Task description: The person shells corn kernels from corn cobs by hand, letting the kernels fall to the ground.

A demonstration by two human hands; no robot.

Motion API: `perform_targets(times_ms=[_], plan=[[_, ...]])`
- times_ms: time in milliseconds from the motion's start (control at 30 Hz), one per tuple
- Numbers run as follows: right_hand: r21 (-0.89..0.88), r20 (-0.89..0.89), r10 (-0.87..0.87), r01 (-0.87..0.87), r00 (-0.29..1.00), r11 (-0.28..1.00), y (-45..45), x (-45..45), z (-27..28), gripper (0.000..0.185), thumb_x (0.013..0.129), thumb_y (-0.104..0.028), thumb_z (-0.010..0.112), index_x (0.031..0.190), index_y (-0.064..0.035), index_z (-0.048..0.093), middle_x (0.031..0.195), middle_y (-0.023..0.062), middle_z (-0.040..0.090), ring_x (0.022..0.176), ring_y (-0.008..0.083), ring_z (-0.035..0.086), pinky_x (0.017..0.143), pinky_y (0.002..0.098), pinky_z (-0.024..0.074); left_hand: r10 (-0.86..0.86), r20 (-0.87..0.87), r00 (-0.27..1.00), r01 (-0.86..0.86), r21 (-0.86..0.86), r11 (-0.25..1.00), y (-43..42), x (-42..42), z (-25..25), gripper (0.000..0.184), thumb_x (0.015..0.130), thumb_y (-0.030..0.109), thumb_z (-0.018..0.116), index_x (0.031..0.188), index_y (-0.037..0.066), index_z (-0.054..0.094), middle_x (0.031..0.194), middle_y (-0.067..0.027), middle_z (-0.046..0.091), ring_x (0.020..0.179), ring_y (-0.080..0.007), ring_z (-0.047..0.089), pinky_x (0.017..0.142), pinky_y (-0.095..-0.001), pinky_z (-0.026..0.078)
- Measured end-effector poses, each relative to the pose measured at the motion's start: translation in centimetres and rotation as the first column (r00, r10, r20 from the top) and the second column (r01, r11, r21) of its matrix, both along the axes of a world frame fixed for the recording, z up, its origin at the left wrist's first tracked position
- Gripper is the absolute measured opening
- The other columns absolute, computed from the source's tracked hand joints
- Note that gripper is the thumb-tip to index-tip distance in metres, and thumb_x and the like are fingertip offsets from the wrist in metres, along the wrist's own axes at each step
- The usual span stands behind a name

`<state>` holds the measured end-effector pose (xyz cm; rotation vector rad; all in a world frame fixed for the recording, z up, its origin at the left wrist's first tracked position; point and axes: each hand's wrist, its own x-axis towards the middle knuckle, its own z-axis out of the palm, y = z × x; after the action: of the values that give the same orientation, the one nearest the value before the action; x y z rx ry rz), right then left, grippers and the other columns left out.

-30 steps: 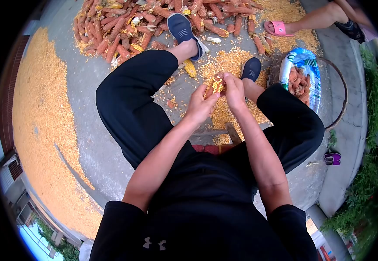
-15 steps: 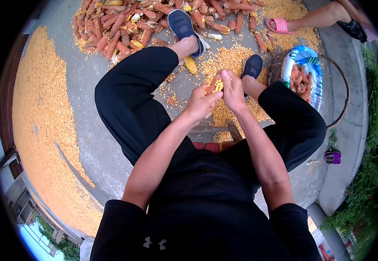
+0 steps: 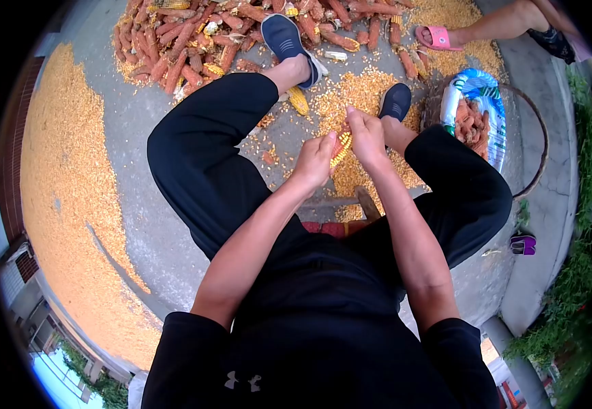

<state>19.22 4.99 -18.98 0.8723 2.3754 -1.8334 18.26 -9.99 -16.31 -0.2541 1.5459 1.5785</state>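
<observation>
Between my two hands is a corn cob [image 3: 341,148], partly stripped, with yellow kernels on its near side and reddish bare core showing. My left hand [image 3: 315,161] is closed around its lower left part. My right hand [image 3: 366,134] grips the cob from the right, thumb and fingers pressed on its upper end. The fingers hide much of the cob. Loose corn kernels [image 3: 354,92] lie on the ground below and beyond my hands. Near my left shoe rests a yellow ear of corn [image 3: 298,101].
A heap of mostly bare cobs [image 3: 187,41] lies ahead. On the right stands a handled basket [image 3: 490,109] with a blue-white liner, holding bare cobs. A wide kernel layer [image 3: 71,177] covers the left ground. Another person's foot in a pink sandal [image 3: 439,38] is at upper right. Purple shoes [image 3: 523,245] sit right.
My left hand has turned and shifted slightly down on the cob, and the cob's kernelled side now shows more. My right hand has moved up a little.
</observation>
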Motion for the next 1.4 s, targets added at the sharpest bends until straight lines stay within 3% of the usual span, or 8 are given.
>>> perform_targets(times_ms=[167,267,767,933,1133,1267,1367,1400], plan=[[0.302,0.11,0.086,-0.116,0.99,0.946,-0.3,0.1,0.5,0.057,0.101,-0.046,0.05,0.078,0.003,0.067,0.07,0.0257,0.063,0.07,0.0414,0.066,0.071,0.048,0.0495,0.043,-0.074,0.996,-0.044,-0.017,0.999,1.2,0.6,-0.8,0.044,0.109,0.042,0.039,0.098,0.004,0.058,0.064,-0.0059,0.056,0.042,-0.0132,0.049,0.038,-0.0264,0.037],[0.252,0.188,0.124,-0.17,0.974,0.953,-0.3,0.2,0.8,0.058,0.101,-0.046,0.048,0.078,0.003,0.068,0.076,0.0291,0.064,0.079,0.0485,0.064,0.074,0.0514,0.0493,0.023,-0.046,0.999,-0.024,-0.012,1.0,1.4,0.6,-1.6,0.045,0.109,0.042,0.038,0.098,0.003,0.058,0.063,-0.0075,0.056,0.042,-0.0147,0.052,0.038,-0.0276,0.039],[0.466,-0.08,0.291,-0.222,0.953,0.857,-1.1,1.6,0.0,0.048,0.102,-0.03,0.048,0.072,0.0033,0.063,0.068,0.0279,0.061,0.065,0.0465,0.062,0.063,0.0511,0.0492,0.05,0.252,0.966,-0.062,0.041,0.997,0.4,1.3,-2.5,0.046,0.109,0.037,0.034,0.094,0.001,0.059,0.061,-0.013,0.059,0.039,-0.0218,0.053,0.032,-0.0337,0.039],[0.169,-0.05,0.167,-0.156,0.985,0.973,-1.2,1.6,-0.7,0.053,0.104,-0.039,0.049,0.078,0.0038,0.067,0.067,0.0153,0.065,0.061,0.0262,0.061,0.064,0.0413,0.0482,0.177,0.374,0.91,-0.199,0.02,0.98,0.7,1.6,-1.9,0.047,0.108,0.046,0.038,0.102,0.004,0.058,0.061,-0.0117,0.059,0.041,-0.0212,0.054,0.033,-0.034,0.039],[0.047,0.072,0.065,-0.068,0.995,0.997,-0.1,1.1,0.4,0.062,0.102,-0.053,0.045,0.085,0.0008,0.072,0.072,0.0117,0.068,0.073,0.0216,0.064,0.074,0.0377,0.0503,0.162,0.202,0.966,-0.169,0.015,0.986,0.3,0.9,-1.1,0.048,0.104,0.052,0.045,0.115,0.007,0.058,0.065,-0.0083,0.058,0.042,-0.0167,0.053,0.035,-0.0303,0.036],[-0.02,0.037,0.054,-0.053,0.998,0.998,-0.9,0.8,-0.7,0.061,0.101,-0.055,0.047,0.09,-0.0004,0.073,0.076,0.0142,0.07,0.079,0.0259,0.068,0.079,0.0395,0.051,0.089,-0.076,0.993,-0.096,-0.096,0.991,1.2,1.7,-2.8,0.041,0.106,0.04,0.047,0.102,0.002,0.062,0.066,-0.0104,0.059,0.043,-0.0206,0.054,0.037,-0.0343,0.04],[0.213,0.169,-0.017,-0.019,0.985,0.977,-2.1,0.8,0.5,0.06,0.103,-0.051,0.045,0.097,0.0019,0.074,0.085,0.0161,0.073,0.082,0.0234,0.069,0.08,0.0373,0.0509,-0.041,-0.368,0.929,-0.022,-0.166,0.986,1.4,3.2,-5.2,0.038,0.107,0.031,0.044,0.099,-0.001,0.062,0.065,-0.0048,0.052,0.043,-0.0171,0.052,0.036,-0.031,0.041],[0.301,0.135,-0.043,0.0,0.99,0.954,-2.6,1.0,0.8,0.051,0.103,-0.043,0.048,0.09,0.0,0.073,0.075,0.0141,0.069,0.074,0.0222,0.068,0.072,0.0372,0.0516,-0.039,-0.401,0.915,-0.03,-0.167,0.986,1.5,3.5,-5.4,0.039,0.107,0.029,0.042,0.095,-0.002,0.062,0.066,-0.0049,0.052,0.042,-0.0175,0.051,0.036,-0.0312,0.042]])
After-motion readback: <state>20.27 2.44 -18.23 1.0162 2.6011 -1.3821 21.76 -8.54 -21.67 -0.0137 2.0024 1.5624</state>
